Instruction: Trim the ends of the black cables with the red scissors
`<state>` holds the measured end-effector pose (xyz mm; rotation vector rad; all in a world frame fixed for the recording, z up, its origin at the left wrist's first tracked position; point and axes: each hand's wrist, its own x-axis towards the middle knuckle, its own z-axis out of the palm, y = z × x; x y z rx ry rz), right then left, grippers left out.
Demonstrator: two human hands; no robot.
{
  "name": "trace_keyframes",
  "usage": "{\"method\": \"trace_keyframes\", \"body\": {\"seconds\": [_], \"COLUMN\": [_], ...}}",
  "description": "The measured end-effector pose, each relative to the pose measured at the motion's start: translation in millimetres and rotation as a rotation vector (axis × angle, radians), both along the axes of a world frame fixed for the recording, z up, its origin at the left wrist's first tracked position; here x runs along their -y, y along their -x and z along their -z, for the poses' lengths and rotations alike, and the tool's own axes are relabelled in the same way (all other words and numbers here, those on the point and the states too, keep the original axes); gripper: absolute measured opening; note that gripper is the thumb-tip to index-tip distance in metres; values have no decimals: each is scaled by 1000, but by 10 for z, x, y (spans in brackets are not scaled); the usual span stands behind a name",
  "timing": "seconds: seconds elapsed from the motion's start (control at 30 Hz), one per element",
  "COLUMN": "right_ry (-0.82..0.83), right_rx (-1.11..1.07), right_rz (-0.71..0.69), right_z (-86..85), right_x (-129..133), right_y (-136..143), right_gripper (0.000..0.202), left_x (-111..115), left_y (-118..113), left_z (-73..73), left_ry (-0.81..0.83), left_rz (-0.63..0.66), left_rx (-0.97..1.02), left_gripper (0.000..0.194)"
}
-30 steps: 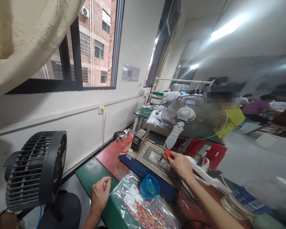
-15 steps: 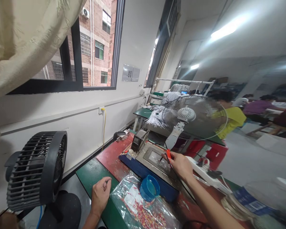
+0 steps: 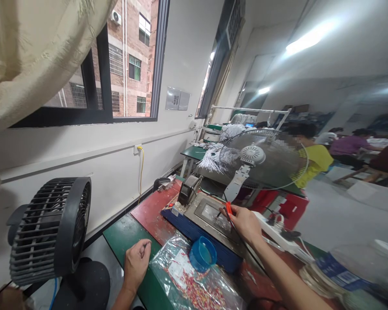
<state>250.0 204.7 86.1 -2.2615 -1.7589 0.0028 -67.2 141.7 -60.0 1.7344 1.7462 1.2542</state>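
Note:
My right hand [image 3: 244, 221] holds a red-and-black cable piece [image 3: 228, 208] over the metal device [image 3: 210, 215] with a recessed window. A dark cord runs from it along my forearm. My left hand [image 3: 137, 262] is closed, resting at the edge of the green table top [image 3: 123, 232]; whatever its fingers pinch is too small to name. Between the hands, a blue round container [image 3: 203, 255] stands on a clear plastic bag [image 3: 181, 286] with many small red and yellow pieces.
A black fan [image 3: 51, 228] stands at the left, and a larger round fan [image 3: 252, 155] behind the device. A white power strip [image 3: 284, 241] and a clear plastic jar [image 3: 349, 271] lie right. People sit farther back.

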Motion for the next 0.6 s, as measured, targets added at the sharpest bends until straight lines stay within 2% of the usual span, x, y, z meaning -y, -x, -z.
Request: {"method": "trace_keyframes", "body": {"seconds": [0.4, 0.6], "right_ry": [-7, -23], "right_rx": [31, 70], "right_rz": [-19, -46], "right_z": [-10, 1], "right_x": [19, 43], "right_y": [8, 23], "right_gripper": [33, 25], "left_x": [16, 11], "left_y": [0, -2], "left_z": [-18, -25], "left_ry": [23, 10], "left_rz": [2, -1], "left_rx": [7, -5], "left_gripper": [33, 32]}}
